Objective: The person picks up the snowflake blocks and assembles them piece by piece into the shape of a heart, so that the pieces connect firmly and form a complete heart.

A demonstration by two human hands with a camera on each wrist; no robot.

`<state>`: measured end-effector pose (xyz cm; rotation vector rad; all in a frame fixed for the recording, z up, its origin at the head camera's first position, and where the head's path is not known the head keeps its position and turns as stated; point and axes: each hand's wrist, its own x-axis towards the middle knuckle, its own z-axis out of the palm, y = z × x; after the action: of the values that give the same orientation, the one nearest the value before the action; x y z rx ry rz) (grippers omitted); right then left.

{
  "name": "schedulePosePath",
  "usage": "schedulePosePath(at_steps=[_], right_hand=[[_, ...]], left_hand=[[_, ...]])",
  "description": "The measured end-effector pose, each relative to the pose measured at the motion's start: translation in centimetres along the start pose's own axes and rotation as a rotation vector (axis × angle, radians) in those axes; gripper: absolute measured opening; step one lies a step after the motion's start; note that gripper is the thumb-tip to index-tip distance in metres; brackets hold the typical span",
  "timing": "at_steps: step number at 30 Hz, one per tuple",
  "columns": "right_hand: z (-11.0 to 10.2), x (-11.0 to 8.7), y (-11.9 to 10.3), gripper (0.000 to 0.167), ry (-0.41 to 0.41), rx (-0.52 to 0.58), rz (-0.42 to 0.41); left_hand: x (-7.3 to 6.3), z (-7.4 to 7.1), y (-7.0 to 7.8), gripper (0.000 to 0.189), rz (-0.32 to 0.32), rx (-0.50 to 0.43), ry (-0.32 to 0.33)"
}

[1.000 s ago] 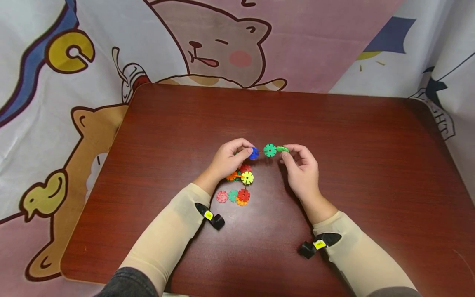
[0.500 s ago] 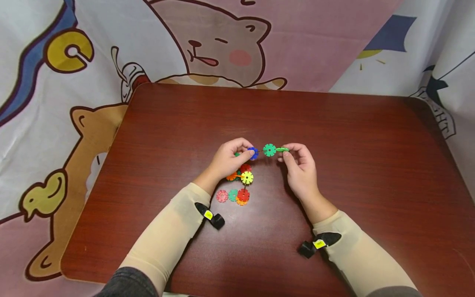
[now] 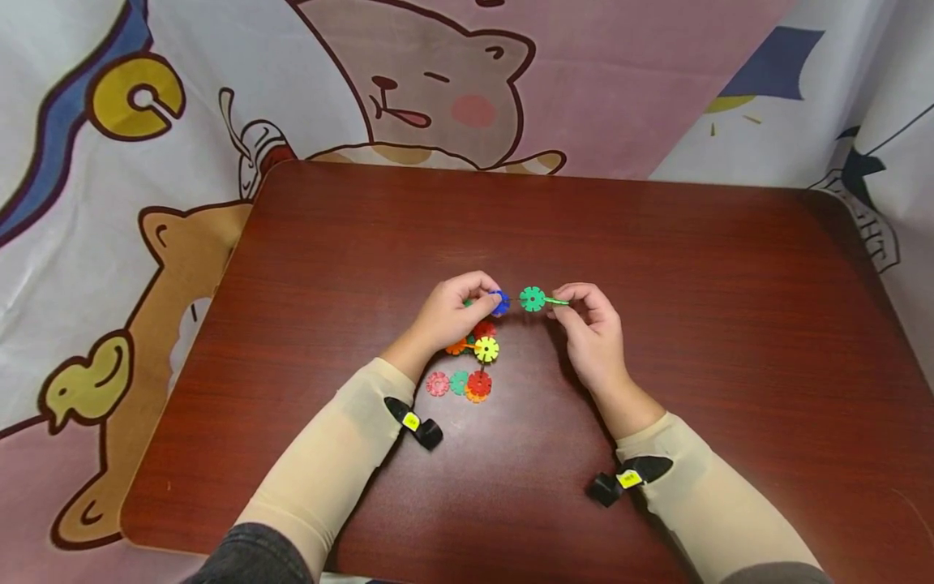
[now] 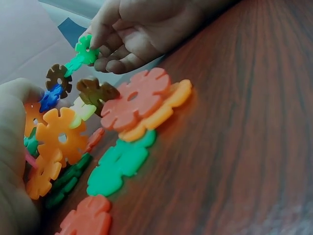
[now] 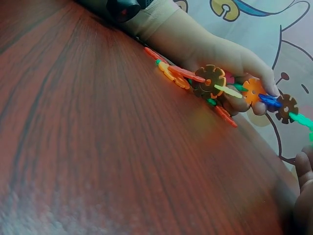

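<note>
1. Nearest me, in the head view, two pale sleeves [image 3: 328, 454] reach in from the bottom corners, each strapped with a black wrist camera [image 3: 428, 434].
2. Past them, lying low on the reddish-brown surface [image 3: 693, 259], I see a pink disc [image 3: 438, 384], a teal disc [image 3: 459, 383] and a red disc [image 3: 479, 383] overlapping an orange disc [image 3: 477, 397]. All have notched rims.
3. A brown disc [image 4: 98, 94], turned edge-on to my head view, joins that red disc to a yellow disc [image 3: 486, 349].
4. Another orange disc [image 3: 456, 347] sits close by the left wrist, partly hidden from me by the arm.
5. The left hand [image 3: 452, 312] has a narrow grip, its thumb and fingers pinching a blue disc [image 3: 499, 303].
6. From there a chain of discs spans between the hands, clear of the surface: blue, a second brown disc [image 4: 58, 79], then a green disc [image 3: 532, 299] and a light green disc [image 3: 557, 302] at the end.
7. The right hand [image 3: 594, 324] also has a narrow grip, fingertips pinching the light green disc.
8. Farthest off, a printed cloth [image 3: 620, 81] with a cartoon bear hangs beyond the surface's back edge.
</note>
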<state>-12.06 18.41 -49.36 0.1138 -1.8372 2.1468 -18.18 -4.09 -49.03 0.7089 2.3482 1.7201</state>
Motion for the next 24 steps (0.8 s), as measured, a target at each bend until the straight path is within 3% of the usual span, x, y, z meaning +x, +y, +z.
schedulePosePath(at_steps=[4, 14, 18, 24], right_hand=[[-0.01, 0.03, 0.08, 0.008, 0.022, -0.005, 0.004], [-0.16, 0.28, 0.25, 0.012, 0.012, -0.061, -0.051], [-0.25, 0.26, 0.28, 0.017, 0.000, -0.013, -0.047], [-0.42, 0.27, 0.31, 0.026, -0.049, 0.045, -0.042]], left_hand=[[0.00, -0.06, 0.01, 0.009, 0.010, 0.048, -0.016], [0.02, -0.24, 0.13, 0.019, -0.007, 0.052, -0.025], [0.00, -0.35, 0.08, 0.023, -0.015, 0.027, -0.042], [0.08, -0.47, 0.13, 0.021, 0.043, 0.087, -0.042]])
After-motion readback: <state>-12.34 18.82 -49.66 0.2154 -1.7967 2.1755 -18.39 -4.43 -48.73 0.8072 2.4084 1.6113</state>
